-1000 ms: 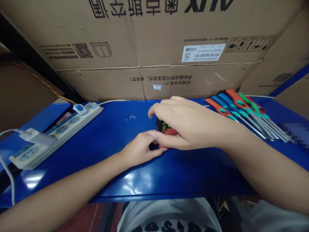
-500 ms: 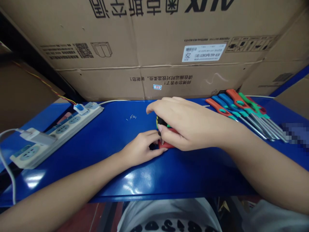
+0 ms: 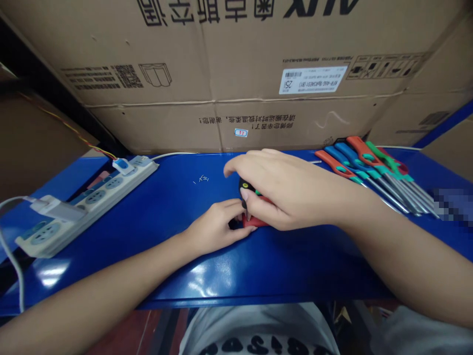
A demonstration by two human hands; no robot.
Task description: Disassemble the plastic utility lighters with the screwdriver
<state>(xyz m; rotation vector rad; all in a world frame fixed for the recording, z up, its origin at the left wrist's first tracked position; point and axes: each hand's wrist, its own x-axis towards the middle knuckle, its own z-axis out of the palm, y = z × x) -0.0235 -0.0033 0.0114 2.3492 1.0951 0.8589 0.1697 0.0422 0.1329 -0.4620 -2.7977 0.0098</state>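
Near the middle of the tabletop, my left hand [image 3: 218,224] pinches a red lighter handle [image 3: 254,221] between thumb and fingers, holding it down on the blue surface. Most of that handle is hidden beneath my other hand. Above it, my right hand [image 3: 281,187] is closed around a black and green screwdriver [image 3: 245,185] with a yellow ring on its end. The tool stands roughly upright, and its lower end reaches the red handle beside my left fingertips. Several tiny screws [image 3: 202,179] lie loose on the table to the left.
Several long-nosed lighters [image 3: 369,165] with coloured handles are piled at the right. A thin metal rod [image 3: 315,161] shows behind my right wrist. On the left lies a power strip [image 3: 96,202] with plugs and cables. A large cardboard box [image 3: 185,123] walls off the back of the blue table [image 3: 166,276].
The screwdriver has turned a little in my right hand: its yellow mark now faces differently. Both hands stay in almost the same place.
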